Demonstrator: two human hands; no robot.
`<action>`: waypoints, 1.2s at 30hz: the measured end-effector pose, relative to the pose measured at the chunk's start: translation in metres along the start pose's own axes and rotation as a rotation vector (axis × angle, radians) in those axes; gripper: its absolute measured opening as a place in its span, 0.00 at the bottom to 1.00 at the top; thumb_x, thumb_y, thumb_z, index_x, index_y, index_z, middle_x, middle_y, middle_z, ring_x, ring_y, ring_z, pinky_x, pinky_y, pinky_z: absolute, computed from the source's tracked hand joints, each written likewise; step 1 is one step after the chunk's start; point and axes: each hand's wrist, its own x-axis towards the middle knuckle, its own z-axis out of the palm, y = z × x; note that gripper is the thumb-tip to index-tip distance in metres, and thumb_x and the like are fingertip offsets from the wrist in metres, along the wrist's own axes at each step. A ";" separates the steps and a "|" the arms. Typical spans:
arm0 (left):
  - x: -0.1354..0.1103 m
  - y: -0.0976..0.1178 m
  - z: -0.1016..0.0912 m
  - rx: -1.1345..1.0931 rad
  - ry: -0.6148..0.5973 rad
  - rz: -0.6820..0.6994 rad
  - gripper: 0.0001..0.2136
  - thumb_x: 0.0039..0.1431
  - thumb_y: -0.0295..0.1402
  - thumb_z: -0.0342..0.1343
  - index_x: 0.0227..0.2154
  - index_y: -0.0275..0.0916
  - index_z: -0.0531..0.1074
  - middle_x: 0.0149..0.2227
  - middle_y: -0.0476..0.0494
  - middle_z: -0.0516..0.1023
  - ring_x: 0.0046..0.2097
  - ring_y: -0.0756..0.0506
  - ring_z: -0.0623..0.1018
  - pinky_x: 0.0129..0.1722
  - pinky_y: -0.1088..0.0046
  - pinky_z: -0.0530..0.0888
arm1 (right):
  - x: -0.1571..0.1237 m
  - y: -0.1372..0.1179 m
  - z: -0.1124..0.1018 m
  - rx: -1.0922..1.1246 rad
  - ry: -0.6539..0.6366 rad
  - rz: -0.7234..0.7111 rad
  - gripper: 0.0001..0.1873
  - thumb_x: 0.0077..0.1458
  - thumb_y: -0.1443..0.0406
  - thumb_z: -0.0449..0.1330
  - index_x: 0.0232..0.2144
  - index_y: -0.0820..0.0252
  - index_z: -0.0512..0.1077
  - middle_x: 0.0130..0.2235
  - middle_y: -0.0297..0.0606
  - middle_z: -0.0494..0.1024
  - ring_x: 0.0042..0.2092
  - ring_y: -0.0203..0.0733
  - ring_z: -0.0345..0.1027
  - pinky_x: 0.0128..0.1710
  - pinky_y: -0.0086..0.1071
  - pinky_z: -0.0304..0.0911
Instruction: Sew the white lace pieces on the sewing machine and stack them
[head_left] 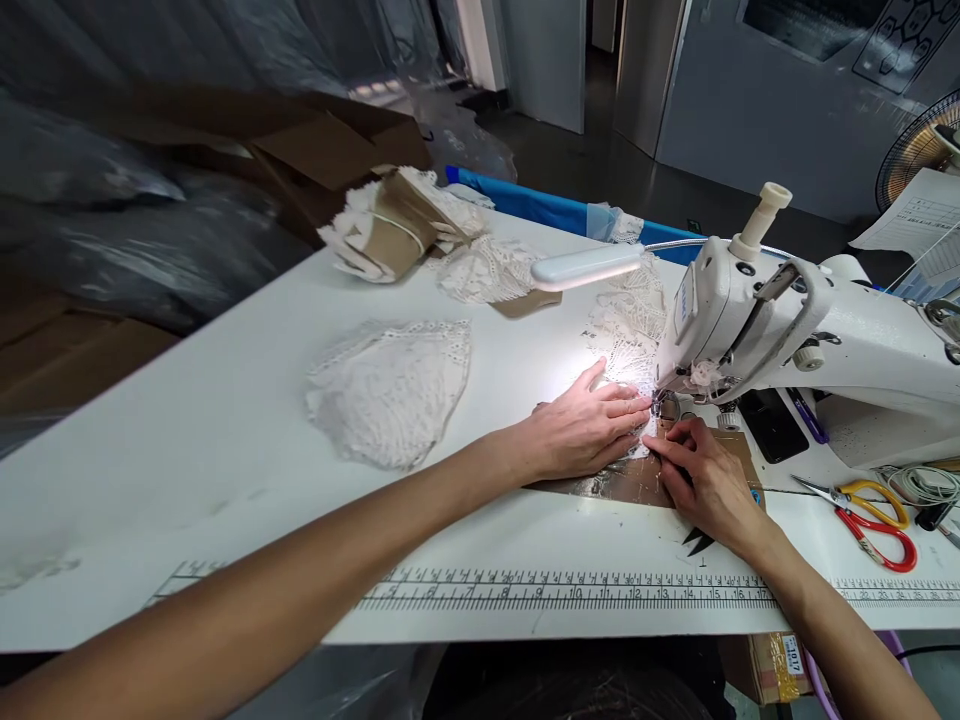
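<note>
My left hand point(589, 425) lies flat on a white lace piece point(626, 350), fingers stretched toward the presser foot point(657, 402) of the white sewing machine point(750, 320). The lace runs from behind the needle area to under my fingers, partly hidden by them. On the near side of the foot, my right hand point(697, 470) is closed, with finger and thumb at the lace's edge. Dark pointed blades point(699, 542) stick out below that palm; whether they are held or lie on the table I cannot tell. A metal plate point(600, 485) lies under both hands.
A separate lace piece point(390, 395) lies flat at left. Behind are a bundled lace stack point(394, 225) and loose lace point(487, 268). A lamp point(589, 267) lights the needle. Scissors point(877, 520) and a phone point(772, 425) lie at right. A printed ruler point(570, 590) lines the front edge.
</note>
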 end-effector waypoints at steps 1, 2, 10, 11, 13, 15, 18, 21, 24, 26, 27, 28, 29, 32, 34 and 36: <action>0.000 0.000 0.000 0.009 -0.005 -0.003 0.15 0.72 0.32 0.41 0.47 0.36 0.73 0.53 0.38 0.77 0.53 0.39 0.76 0.60 0.45 0.62 | 0.000 0.000 0.000 -0.010 -0.006 -0.003 0.20 0.61 0.69 0.54 0.53 0.52 0.74 0.47 0.43 0.71 0.40 0.42 0.71 0.38 0.35 0.73; 0.000 0.001 0.000 0.015 -0.008 -0.009 0.15 0.72 0.32 0.42 0.47 0.36 0.73 0.53 0.38 0.77 0.53 0.39 0.75 0.60 0.45 0.61 | 0.000 0.000 0.000 -0.019 -0.010 -0.005 0.20 0.61 0.69 0.54 0.53 0.51 0.74 0.47 0.43 0.71 0.41 0.42 0.71 0.38 0.36 0.73; 0.003 0.001 -0.001 0.058 -0.054 -0.043 0.16 0.73 0.33 0.40 0.49 0.35 0.72 0.50 0.36 0.79 0.52 0.38 0.75 0.58 0.41 0.63 | 0.005 -0.006 -0.006 -0.082 -0.082 0.023 0.21 0.62 0.68 0.53 0.56 0.51 0.72 0.47 0.45 0.72 0.42 0.45 0.71 0.33 0.33 0.71; 0.003 0.001 -0.001 0.070 -0.065 -0.050 0.16 0.73 0.33 0.40 0.50 0.35 0.72 0.49 0.36 0.79 0.52 0.39 0.75 0.59 0.41 0.63 | 0.006 -0.006 -0.006 -0.095 -0.090 0.028 0.22 0.62 0.68 0.53 0.56 0.51 0.72 0.47 0.46 0.72 0.41 0.45 0.71 0.32 0.32 0.71; 0.005 0.001 0.000 0.090 -0.087 -0.063 0.16 0.73 0.33 0.41 0.50 0.36 0.72 0.50 0.36 0.79 0.53 0.39 0.75 0.60 0.40 0.61 | 0.008 -0.007 -0.007 -0.120 -0.106 0.038 0.22 0.62 0.68 0.52 0.57 0.51 0.71 0.46 0.46 0.73 0.40 0.45 0.71 0.30 0.31 0.69; 0.006 0.002 0.001 0.108 -0.092 -0.081 0.16 0.72 0.33 0.41 0.50 0.36 0.73 0.50 0.36 0.79 0.52 0.39 0.75 0.61 0.39 0.60 | 0.010 -0.007 -0.007 -0.141 -0.121 0.049 0.23 0.62 0.67 0.52 0.58 0.51 0.70 0.44 0.46 0.73 0.37 0.44 0.71 0.29 0.31 0.68; 0.009 0.003 0.002 0.138 -0.061 -0.106 0.16 0.72 0.33 0.41 0.48 0.35 0.73 0.49 0.36 0.79 0.49 0.38 0.76 0.59 0.38 0.60 | 0.013 -0.006 -0.007 -0.166 -0.146 0.063 0.23 0.62 0.67 0.52 0.58 0.51 0.69 0.42 0.46 0.73 0.34 0.44 0.70 0.27 0.30 0.66; 0.010 0.004 0.005 0.164 -0.034 -0.126 0.15 0.72 0.33 0.42 0.44 0.34 0.74 0.45 0.38 0.80 0.45 0.39 0.76 0.57 0.40 0.61 | 0.016 -0.005 -0.007 -0.178 -0.165 0.062 0.24 0.62 0.67 0.52 0.59 0.52 0.68 0.41 0.46 0.74 0.34 0.44 0.71 0.26 0.30 0.65; 0.011 0.005 0.010 0.189 -0.048 -0.163 0.13 0.71 0.33 0.43 0.42 0.35 0.73 0.42 0.39 0.79 0.44 0.41 0.75 0.55 0.47 0.64 | 0.016 -0.003 -0.006 -0.153 -0.127 0.051 0.23 0.63 0.67 0.51 0.60 0.53 0.67 0.46 0.48 0.73 0.37 0.45 0.72 0.29 0.32 0.68; 0.010 0.006 0.012 0.201 -0.055 -0.186 0.13 0.71 0.33 0.43 0.41 0.36 0.72 0.42 0.40 0.78 0.45 0.41 0.75 0.53 0.51 0.66 | 0.014 0.002 -0.005 -0.082 -0.080 0.051 0.22 0.64 0.66 0.51 0.59 0.54 0.68 0.49 0.50 0.72 0.38 0.45 0.72 0.33 0.34 0.70; 0.010 0.007 0.012 0.205 -0.049 -0.192 0.13 0.71 0.33 0.43 0.41 0.36 0.72 0.42 0.40 0.78 0.45 0.41 0.75 0.51 0.53 0.67 | 0.012 0.006 -0.006 -0.027 -0.062 0.058 0.22 0.65 0.66 0.51 0.59 0.56 0.68 0.50 0.50 0.71 0.37 0.43 0.72 0.35 0.35 0.71; 0.010 0.008 0.010 0.209 -0.036 -0.194 0.13 0.71 0.34 0.43 0.40 0.36 0.72 0.42 0.39 0.78 0.45 0.41 0.75 0.50 0.55 0.67 | 0.010 0.009 -0.009 0.036 -0.050 0.069 0.22 0.65 0.66 0.51 0.59 0.57 0.68 0.50 0.50 0.71 0.35 0.42 0.72 0.36 0.36 0.71; 0.010 0.008 0.007 0.211 -0.013 -0.197 0.13 0.71 0.35 0.42 0.41 0.36 0.72 0.43 0.38 0.77 0.44 0.41 0.75 0.48 0.56 0.68 | 0.009 0.013 -0.012 0.097 -0.043 0.080 0.22 0.65 0.66 0.51 0.59 0.58 0.68 0.49 0.50 0.71 0.34 0.40 0.72 0.36 0.36 0.71; 0.009 0.007 -0.007 0.204 0.083 -0.227 0.17 0.72 0.38 0.40 0.43 0.35 0.72 0.45 0.34 0.76 0.42 0.41 0.75 0.41 0.60 0.70 | 0.005 0.024 -0.027 0.211 -0.034 0.064 0.18 0.64 0.66 0.53 0.53 0.61 0.72 0.49 0.48 0.72 0.35 0.40 0.72 0.38 0.36 0.71; 0.009 0.004 -0.014 0.148 0.108 -0.221 0.17 0.73 0.38 0.39 0.43 0.34 0.72 0.45 0.36 0.76 0.39 0.43 0.76 0.37 0.64 0.71 | 0.006 0.026 -0.037 0.223 -0.041 0.038 0.14 0.63 0.67 0.54 0.46 0.63 0.75 0.44 0.46 0.74 0.38 0.42 0.72 0.40 0.36 0.70; 0.011 -0.001 -0.016 0.076 0.086 -0.161 0.18 0.73 0.37 0.37 0.41 0.35 0.72 0.43 0.39 0.76 0.36 0.46 0.76 0.34 0.68 0.71 | 0.011 0.024 -0.044 0.219 -0.065 0.048 0.12 0.62 0.68 0.54 0.41 0.65 0.76 0.38 0.43 0.74 0.36 0.42 0.71 0.39 0.35 0.70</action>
